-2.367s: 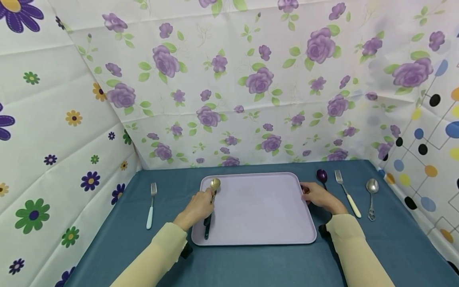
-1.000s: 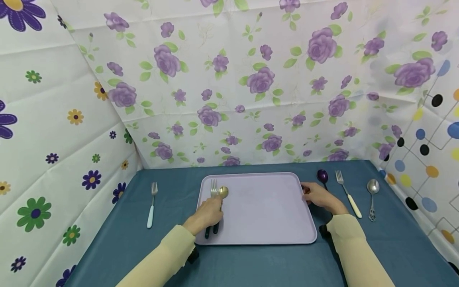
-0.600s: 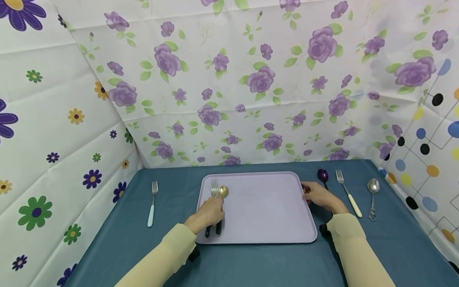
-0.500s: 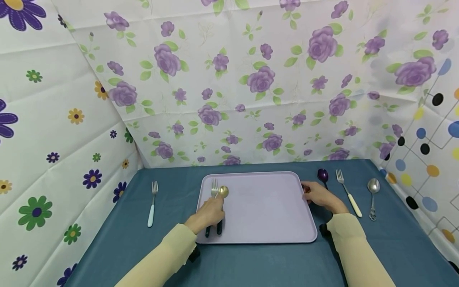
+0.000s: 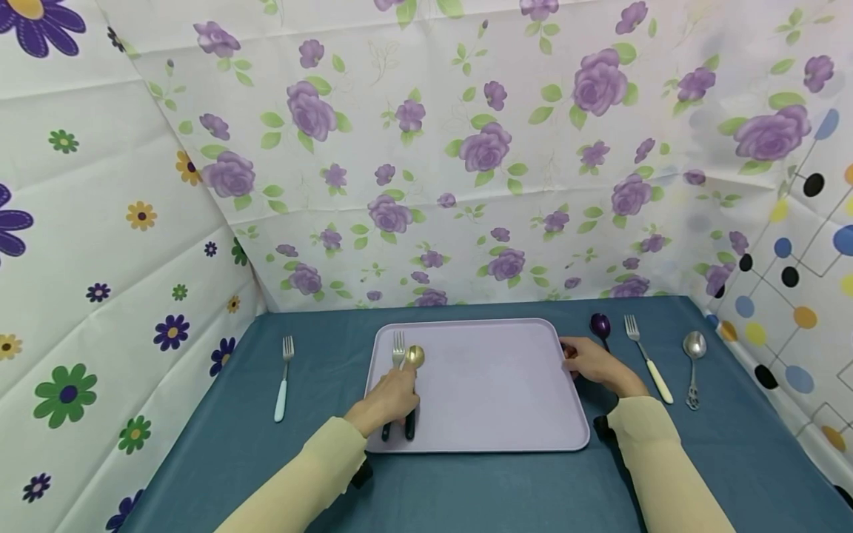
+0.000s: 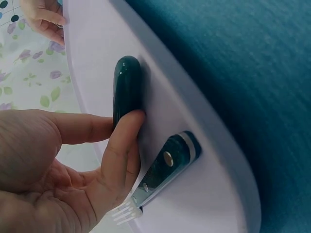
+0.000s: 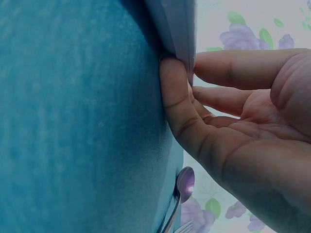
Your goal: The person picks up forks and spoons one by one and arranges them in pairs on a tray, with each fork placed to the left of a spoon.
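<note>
On the pale lilac tray (image 5: 496,389), my left hand (image 5: 389,396) pinches a spoon between thumb and fingers. The spoon (image 5: 415,356) has a gold-coloured bowl pointing away and a dark green handle (image 6: 127,85); its middle is hidden by the hand. Just left of it on the tray lies a fork (image 5: 398,342) with silver tines and a riveted dark green handle (image 6: 167,162). At the tray's right edge, my right hand (image 5: 596,364) grips the rim, with the thumb low on the outer side in the right wrist view.
A fork with a light blue handle (image 5: 281,400) lies left of the tray. To the right are a purple spoon (image 5: 600,324), a fork with a cream handle (image 5: 657,381) and an ornate silver spoon (image 5: 694,346). Flowered cloth (image 5: 440,163) hangs behind the blue tablecloth (image 5: 460,492).
My left hand has shifted the spoon rightward and a little nearer, beside the green-handled fork, whose tines now show. Lately it has barely moved. My right hand stays on the tray's edge.
</note>
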`<state>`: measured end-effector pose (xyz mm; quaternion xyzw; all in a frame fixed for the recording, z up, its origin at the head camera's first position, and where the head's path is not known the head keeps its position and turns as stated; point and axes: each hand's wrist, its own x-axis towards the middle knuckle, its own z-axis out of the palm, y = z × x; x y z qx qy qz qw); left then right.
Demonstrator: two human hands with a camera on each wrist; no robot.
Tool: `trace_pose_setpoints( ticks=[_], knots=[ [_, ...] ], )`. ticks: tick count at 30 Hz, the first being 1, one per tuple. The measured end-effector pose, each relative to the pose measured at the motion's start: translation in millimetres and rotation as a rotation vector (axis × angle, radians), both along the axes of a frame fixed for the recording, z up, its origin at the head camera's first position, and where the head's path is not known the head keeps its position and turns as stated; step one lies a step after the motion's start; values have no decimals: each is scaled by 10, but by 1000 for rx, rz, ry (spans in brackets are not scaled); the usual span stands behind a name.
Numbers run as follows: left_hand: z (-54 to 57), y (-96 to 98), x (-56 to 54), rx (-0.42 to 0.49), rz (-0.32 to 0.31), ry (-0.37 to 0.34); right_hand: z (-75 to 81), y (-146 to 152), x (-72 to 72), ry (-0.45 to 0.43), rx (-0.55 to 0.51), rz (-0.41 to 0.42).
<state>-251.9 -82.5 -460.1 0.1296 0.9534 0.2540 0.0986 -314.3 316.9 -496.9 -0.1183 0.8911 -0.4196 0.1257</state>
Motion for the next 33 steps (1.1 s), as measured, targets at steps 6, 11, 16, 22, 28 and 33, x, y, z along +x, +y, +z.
trace_pose_setpoints(
  ticks=[6, 11, 16, 22, 28, 33],
  knots=[
    [6, 4, 11, 12, 7, -18, -3, -1, -4, -2, -5, 3],
    [-11, 3, 3, 7, 10, -19, 2, -1, -2, -5, -6, 1],
    [-24, -6, -11, 11, 5, -18, 12, -2, 10, -1, -12, 3],
    [3, -11, -12, 16, 13, -27, 20, -13, 15, -5, -15, 1],
    [32, -17, 0, 1, 12, -12, 15, -13, 7, -15, -15, -3],
    [42, -19, 2, -8, 7, 7, 1, -3, 0, -10, -17, 7]
  ],
)
